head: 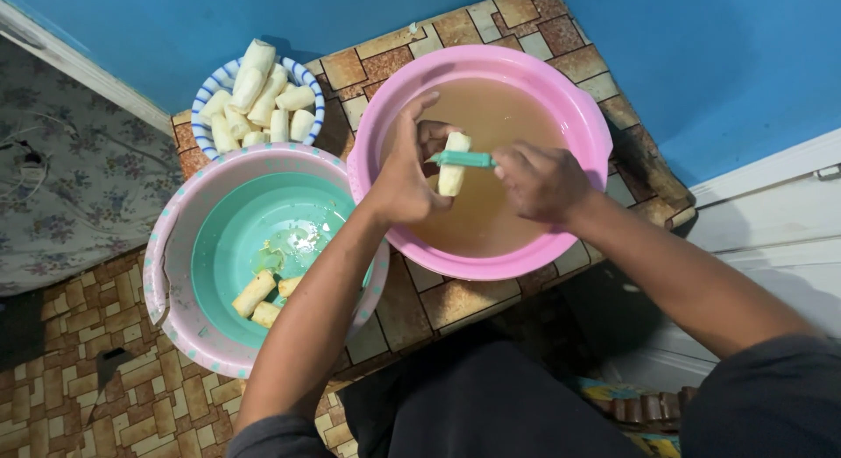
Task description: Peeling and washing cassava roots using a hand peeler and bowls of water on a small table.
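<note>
Head view only. Hands over a pink basin (596, 134) of murky brown water, at about one o'clock in the frame. Left hand (405, 182) curled around a pale peeled root piece (454, 165), held upright above the water, fingers wrapped behind and beside it. Right hand (541, 179) closed on the handle of a teal-green peeler (462, 159), laid crosswise against the upper part of the piece; blade hidden, so contact edge not clear. Both forearms reaching in from five and seven o'clock, dark sleeves at the bottom edge.

At nine o'clock from the pink basin, touching or just beside its rim, a second basin (166, 274), pink with pale dots outside and teal inside, holding a little water, some scraps and three yellowish unpeeled-looking pieces (263, 299) near its six o'clock wall. Left forearm crossing over its right rim.

At eleven o'clock, a blue-and-white striped bowl (207, 95) heaped with peeled white pieces (261, 103), standing just beyond the dotted basin.

Underneath all three, a low surface covered in brown stone-pattern sheeting (517, 24), same pattern on the floor at seven o'clock. Blue wall (718, 55) across the top, flowered grey cloth (79, 178) at nine o'clock, white panelled door or cabinet (771, 230) at three o'clock.
</note>
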